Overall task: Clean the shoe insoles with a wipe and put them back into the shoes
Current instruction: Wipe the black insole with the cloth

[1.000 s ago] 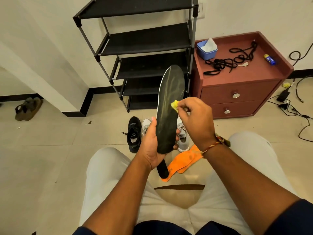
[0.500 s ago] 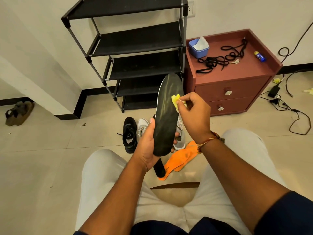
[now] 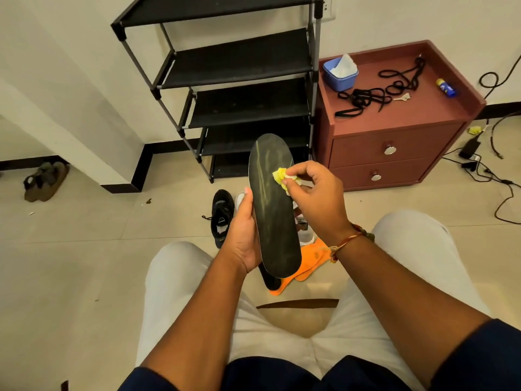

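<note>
My left hand (image 3: 245, 232) grips a long black insole (image 3: 272, 210) by its lower left edge and holds it upright in front of me. My right hand (image 3: 318, 198) pinches a crumpled yellow wipe (image 3: 282, 176) against the insole's upper right part. On the floor behind stand a black shoe (image 3: 222, 215) and a white shoe (image 3: 306, 235), mostly hidden by the insole and hands. Two orange insoles (image 3: 310, 258) lie below it, and another black insole (image 3: 269, 279) peeks out under my left hand.
A black shoe rack (image 3: 239, 66) stands against the wall. Beside it is a red-brown drawer cabinet (image 3: 394, 119) carrying a blue wipe tub (image 3: 339, 73), black laces (image 3: 375, 91) and a small bottle (image 3: 446, 87). Cables (image 3: 493, 176) trail on the right floor; sandals (image 3: 45, 180) lie far left.
The wipe has moved up the insole from its middle toward the toe part. The insole has tilted slightly left at the top. My head view has shifted.
</note>
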